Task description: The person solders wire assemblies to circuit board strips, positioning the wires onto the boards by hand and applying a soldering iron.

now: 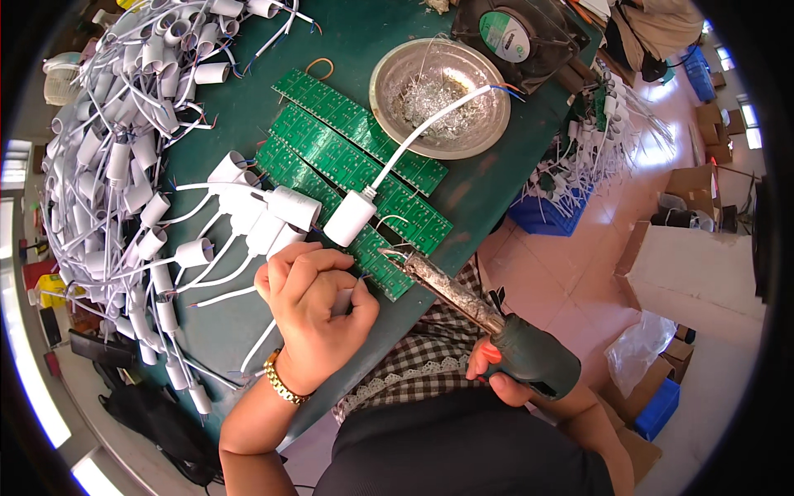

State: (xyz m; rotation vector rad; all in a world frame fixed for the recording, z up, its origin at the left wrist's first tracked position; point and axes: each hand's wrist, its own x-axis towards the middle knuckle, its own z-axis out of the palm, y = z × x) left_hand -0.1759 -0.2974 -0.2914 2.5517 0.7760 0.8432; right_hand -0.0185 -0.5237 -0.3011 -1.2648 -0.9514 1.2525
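My right hand (pixel 500 379) grips the dark green handle of a soldering gun (pixel 453 291), its fingers by the red trigger. The gun's blackened tip points left, over the lower end of a green circuit board (pixel 382 266). My left hand (pixel 313 302) is closed beside that board, fingers curled; a pale piece shows between thumb and fingers, mostly hidden, with a thin wire end near the thumb. Just beyond it a white lamp holder (pixel 351 218) lies on the boards, its white cable (pixel 405 149) reaching to the bowl. More white lamp holders (pixel 269 217) lie to its left.
A metal bowl (pixel 380 107) holding silvery solder scraps stands beyond the boards, near a black fan (pixel 529 37). Many white lamp holders with cables (pixel 124 157) heap along the table's left. A blue crate (pixel 550 213) of similar parts stands right of the table, with cardboard boxes (pixel 695 186) farther right.
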